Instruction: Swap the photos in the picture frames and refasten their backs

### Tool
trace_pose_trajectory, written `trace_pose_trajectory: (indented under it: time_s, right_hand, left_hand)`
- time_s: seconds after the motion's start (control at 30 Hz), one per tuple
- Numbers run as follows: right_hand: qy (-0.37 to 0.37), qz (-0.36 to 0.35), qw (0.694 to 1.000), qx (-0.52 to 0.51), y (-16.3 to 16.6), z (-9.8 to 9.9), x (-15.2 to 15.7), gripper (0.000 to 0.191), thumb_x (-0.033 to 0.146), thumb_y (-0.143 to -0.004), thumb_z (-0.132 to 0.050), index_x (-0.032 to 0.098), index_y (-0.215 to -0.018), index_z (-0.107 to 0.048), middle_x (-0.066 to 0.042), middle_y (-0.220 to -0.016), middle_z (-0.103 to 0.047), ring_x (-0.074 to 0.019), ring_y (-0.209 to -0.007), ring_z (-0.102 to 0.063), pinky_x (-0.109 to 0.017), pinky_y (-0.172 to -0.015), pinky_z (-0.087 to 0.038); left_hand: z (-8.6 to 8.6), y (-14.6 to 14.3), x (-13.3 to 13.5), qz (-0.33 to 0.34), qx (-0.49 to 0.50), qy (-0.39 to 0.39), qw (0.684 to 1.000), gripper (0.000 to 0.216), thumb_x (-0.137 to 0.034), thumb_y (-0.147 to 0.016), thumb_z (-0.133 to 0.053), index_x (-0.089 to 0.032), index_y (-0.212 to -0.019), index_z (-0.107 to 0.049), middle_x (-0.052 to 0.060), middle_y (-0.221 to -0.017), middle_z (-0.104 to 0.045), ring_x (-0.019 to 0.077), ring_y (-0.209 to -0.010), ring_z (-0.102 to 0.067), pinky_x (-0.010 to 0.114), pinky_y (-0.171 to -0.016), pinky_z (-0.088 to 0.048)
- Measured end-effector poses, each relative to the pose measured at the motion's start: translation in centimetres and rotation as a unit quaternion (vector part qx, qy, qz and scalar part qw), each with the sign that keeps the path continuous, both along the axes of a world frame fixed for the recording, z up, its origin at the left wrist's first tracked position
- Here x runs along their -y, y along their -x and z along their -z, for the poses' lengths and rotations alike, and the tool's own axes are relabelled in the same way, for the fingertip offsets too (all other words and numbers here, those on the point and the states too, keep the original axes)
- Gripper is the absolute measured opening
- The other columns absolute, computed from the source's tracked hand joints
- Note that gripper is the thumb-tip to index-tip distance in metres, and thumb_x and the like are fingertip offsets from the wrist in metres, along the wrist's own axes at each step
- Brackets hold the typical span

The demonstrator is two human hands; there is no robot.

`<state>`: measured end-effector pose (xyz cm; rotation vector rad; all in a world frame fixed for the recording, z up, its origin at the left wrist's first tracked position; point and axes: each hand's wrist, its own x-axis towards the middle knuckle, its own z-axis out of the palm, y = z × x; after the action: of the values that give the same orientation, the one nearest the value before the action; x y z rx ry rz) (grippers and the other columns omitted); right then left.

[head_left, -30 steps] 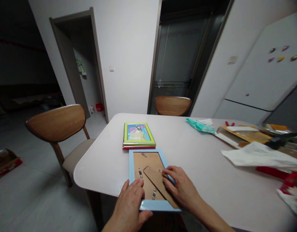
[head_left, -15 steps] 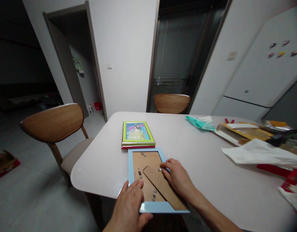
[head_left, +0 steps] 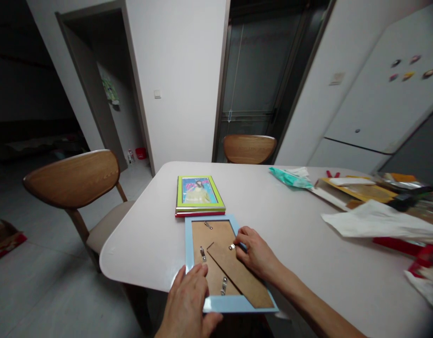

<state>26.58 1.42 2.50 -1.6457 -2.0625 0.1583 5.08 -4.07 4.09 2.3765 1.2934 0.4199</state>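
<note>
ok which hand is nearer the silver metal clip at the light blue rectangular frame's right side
Right. The right hand is just beside the silver metal clip, at its right; the left hand is farther off, at the lower left of the light blue rectangular frame.

A white wall (head_left: pixel 179 61) with a light switch (head_left: pixel 157 94) separates a dim doorway (head_left: pixel 105 51) from a dark-framed glass door (head_left: pixel 253 70). Wooden-backed chairs (head_left: pixel 73 178) stand left of and beyond the desk (head_left: pixel 273 225); grey floor tiles (head_left: pixel 50 281) lie left, a magnet-dotted refrigerator (head_left: pixel 371 103) right.
</note>
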Motion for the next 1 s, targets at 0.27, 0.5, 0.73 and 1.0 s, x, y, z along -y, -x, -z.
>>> trace_pose_trajectory:
  time_s: [0.27,0.5,0.73,1.0]
  right_hand:
    - [0.005,0.032,0.999,-0.014,0.3,0.0,0.0,0.013,0.01,-0.066,-0.042,0.016,-0.066,-0.054,-0.004,-0.076,-0.047,-0.015,-0.075,-0.045,-0.026,-0.07,-0.037]
    - [0.007,0.009,1.0,-0.014,0.2,0.0,0.1,0.009,0.012,-0.065,-0.045,0.018,-0.06,-0.049,-0.002,-0.073,-0.045,-0.0144,-0.072,-0.045,-0.026,-0.068,-0.037]
    - [0.001,-0.016,0.999,-0.028,-0.4,0.0,0.8,0.013,0.01,-0.065,-0.044,0.017,-0.068,-0.053,-0.003,-0.077,-0.048,-0.0152,-0.077,-0.046,-0.027,-0.072,-0.038]
    - [-0.004,-0.06,0.998,-0.012,3.9,-1.2,1.2,0.021,0.02,-0.079,-0.041,0.019,-0.08,-0.062,-0.004,-0.081,-0.057,-0.0153,-0.08,-0.049,-0.027,-0.074,-0.037]
  left_hand:
    - [-0.2,0.0,0.0,0.013,-0.018,-0.012,1.0,0.051,-0.023,-0.059,-0.063,-0.014,-0.107,-0.05,0.013,-0.123,-0.047,0.0256,-0.115,-0.04,0.048,-0.099,-0.025]
    - [-0.3,-0.1,0.1,0.01,-0.023,-0.003,1.0,0.053,-0.021,-0.058,-0.063,-0.011,-0.109,-0.05,0.014,-0.123,-0.047,0.0255,-0.115,-0.04,0.047,-0.1,-0.024]
    - [-0.2,0.0,0.1,0.012,-0.022,-0.008,1.0,0.05,-0.023,-0.058,-0.063,-0.015,-0.106,-0.051,0.011,-0.123,-0.047,0.0251,-0.115,-0.04,0.047,-0.099,-0.026]
    - [0.3,0.1,0.1,0.012,-0.026,-0.024,0.999,0.051,-0.022,-0.058,-0.066,-0.013,-0.106,-0.05,0.013,-0.12,-0.05,0.0236,-0.113,-0.042,0.045,-0.099,-0.026]
